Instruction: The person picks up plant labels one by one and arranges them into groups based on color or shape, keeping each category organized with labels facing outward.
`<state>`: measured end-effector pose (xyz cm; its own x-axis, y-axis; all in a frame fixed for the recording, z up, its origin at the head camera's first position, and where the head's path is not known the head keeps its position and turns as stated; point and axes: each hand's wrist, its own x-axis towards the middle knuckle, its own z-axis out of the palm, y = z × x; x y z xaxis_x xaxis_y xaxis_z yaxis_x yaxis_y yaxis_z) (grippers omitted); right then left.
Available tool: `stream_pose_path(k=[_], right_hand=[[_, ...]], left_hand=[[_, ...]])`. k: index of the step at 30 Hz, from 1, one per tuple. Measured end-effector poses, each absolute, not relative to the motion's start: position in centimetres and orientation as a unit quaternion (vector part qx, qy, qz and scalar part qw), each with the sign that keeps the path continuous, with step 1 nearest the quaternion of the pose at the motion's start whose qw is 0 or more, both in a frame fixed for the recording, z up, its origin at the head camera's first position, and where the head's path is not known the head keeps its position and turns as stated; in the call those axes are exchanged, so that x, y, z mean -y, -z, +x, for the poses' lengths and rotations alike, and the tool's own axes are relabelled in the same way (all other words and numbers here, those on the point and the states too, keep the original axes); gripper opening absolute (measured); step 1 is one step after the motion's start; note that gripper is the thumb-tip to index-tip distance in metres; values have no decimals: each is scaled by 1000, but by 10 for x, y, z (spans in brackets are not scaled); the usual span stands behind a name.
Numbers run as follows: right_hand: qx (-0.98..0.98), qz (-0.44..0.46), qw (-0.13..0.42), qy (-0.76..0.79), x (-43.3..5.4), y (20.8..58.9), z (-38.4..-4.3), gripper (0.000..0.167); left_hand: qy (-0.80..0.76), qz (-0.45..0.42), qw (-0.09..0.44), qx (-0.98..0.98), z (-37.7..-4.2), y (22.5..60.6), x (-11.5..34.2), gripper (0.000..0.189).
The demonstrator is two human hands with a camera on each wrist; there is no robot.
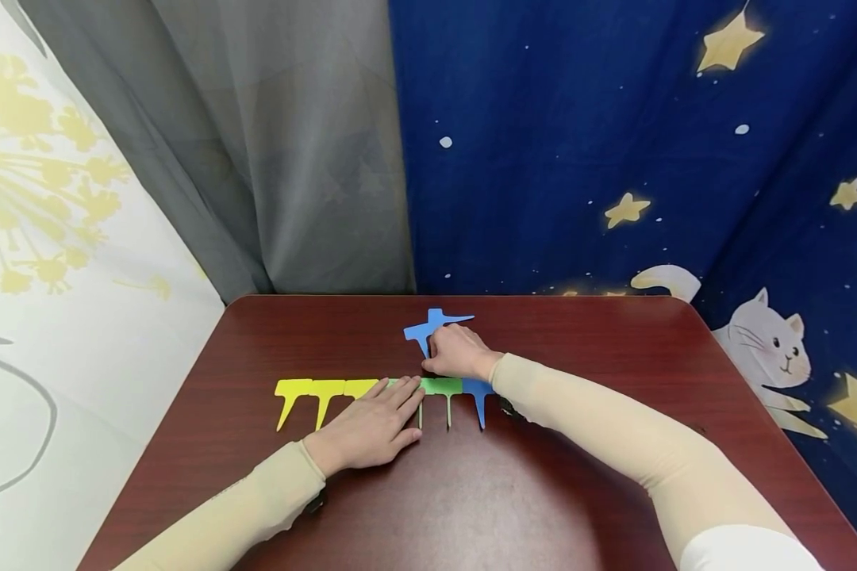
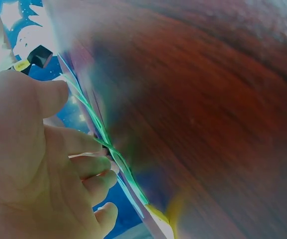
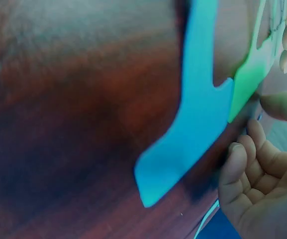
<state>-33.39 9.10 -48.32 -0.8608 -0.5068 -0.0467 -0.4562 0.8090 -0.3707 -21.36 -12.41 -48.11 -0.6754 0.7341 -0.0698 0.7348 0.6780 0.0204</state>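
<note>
Several T-shaped plant labels lie side by side in a row: yellow labels (image 1: 293, 388) on the left, green labels (image 1: 439, 386) in the middle, a blue label (image 1: 477, 388) at the right end. My left hand (image 1: 371, 424) rests across the middle of the row, fingers extended, hiding part of the yellow and green labels. Behind the row, more blue labels (image 1: 436, 319) overlap at angles. My right hand (image 1: 460, 351) pinches the stem of the nearer one, with fingers curled. In the right wrist view, the row's blue label (image 3: 188, 134) appears large beside the curled fingers (image 3: 233, 162).
The labels lie on a dark red-brown wooden table (image 1: 471, 500). Along its back edge hang a grey curtain (image 1: 314, 159) and a blue curtain (image 1: 543, 159) with stars. A white patterned cloth (image 1: 64, 317) hangs at the left.
</note>
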Motion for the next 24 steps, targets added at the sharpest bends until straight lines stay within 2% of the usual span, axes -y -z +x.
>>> stream_pose_path(k=[5, 10, 13, 16, 20, 24], right_hand=[[-943, -262, 62, 196, -94, 484, -332, 46], [-947, -285, 19, 146, -97, 481, -330, 43], [-941, -327, -40, 75, -99, 478, -330, 29], [-918, -375, -127, -4, -103, 474, -331, 13], [-880, -420, -215, -51, -112, 468, -334, 12], [-855, -447, -258, -39, -123, 464, -336, 8]], left_hand=[[7, 400, 36, -916, -214, 481, 124, 69], [5, 402, 33, -915, -214, 481, 123, 69], [4, 403, 32, -914, -214, 481, 122, 68], [0, 406, 28, -913, -215, 482, 121, 68], [-4, 408, 28, -913, -216, 481, 119, 67], [-3, 408, 33, -912, -216, 479, 118, 67]])
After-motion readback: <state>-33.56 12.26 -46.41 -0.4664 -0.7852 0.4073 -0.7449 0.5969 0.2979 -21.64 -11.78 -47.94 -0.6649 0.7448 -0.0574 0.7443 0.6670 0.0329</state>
